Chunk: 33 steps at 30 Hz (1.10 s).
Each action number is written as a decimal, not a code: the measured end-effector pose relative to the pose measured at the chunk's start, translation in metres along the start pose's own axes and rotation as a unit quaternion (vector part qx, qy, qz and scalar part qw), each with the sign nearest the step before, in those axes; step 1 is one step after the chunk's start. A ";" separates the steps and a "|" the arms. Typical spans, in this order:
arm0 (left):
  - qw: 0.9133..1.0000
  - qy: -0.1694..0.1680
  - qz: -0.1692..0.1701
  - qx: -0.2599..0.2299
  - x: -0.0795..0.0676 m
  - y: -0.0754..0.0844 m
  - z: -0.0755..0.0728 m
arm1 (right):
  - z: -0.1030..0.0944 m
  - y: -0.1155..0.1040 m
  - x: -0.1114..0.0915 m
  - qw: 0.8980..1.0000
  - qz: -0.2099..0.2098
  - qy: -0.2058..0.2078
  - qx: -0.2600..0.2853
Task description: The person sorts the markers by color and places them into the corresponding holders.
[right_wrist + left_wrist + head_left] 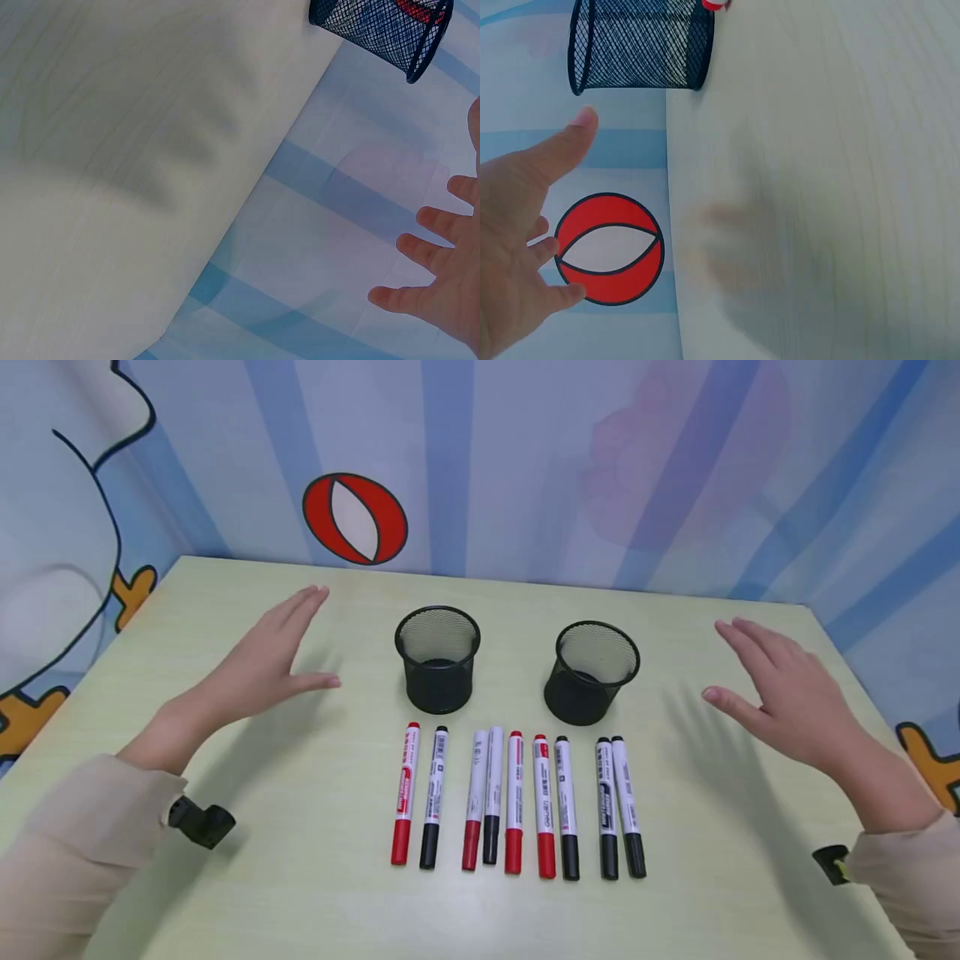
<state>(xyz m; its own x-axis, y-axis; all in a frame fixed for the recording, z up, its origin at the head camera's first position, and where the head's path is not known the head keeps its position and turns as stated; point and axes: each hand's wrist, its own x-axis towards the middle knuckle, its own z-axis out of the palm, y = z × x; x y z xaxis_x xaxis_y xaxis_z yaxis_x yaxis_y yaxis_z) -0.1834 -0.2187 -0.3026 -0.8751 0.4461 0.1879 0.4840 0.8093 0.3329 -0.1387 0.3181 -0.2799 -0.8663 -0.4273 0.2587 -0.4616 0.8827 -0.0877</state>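
Observation:
Two black mesh pen cups stand upright on the table, the left cup (439, 685) and the right cup (581, 693). In front of them several capped markers lie in a loose row, among them a red marker (405, 793) at the left end and a black marker (628, 806) at the right end. Left of the cups, my left hand (258, 664) hovers over the table with straight fingers and thumb apart, holding nothing. My right hand (787, 693) hovers likewise to the right of the right cup, fingers extended, nothing in it.
The pale wooden table (510, 918) ends at the back against a blue striped wall (510, 468) with a red and white ball (356, 518) printed on it. Printed side panels flank the table. Each wrist wears a small black device, such as the left one (201, 822).

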 end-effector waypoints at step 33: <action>0.918 -0.060 -0.081 -0.383 0.048 0.032 0.056 | 0.047 -0.031 -0.019 0.915 0.198 -0.113 0.332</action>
<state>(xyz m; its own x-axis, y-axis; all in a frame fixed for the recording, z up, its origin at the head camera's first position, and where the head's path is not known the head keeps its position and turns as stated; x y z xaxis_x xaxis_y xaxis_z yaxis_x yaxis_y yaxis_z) -0.2099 -0.1503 -0.3349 -0.9076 0.4198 -0.0102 0.1674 0.3840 0.9080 -0.1173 0.2895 -0.3268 -0.9736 -0.1950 -0.1183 -0.0523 0.6960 -0.7161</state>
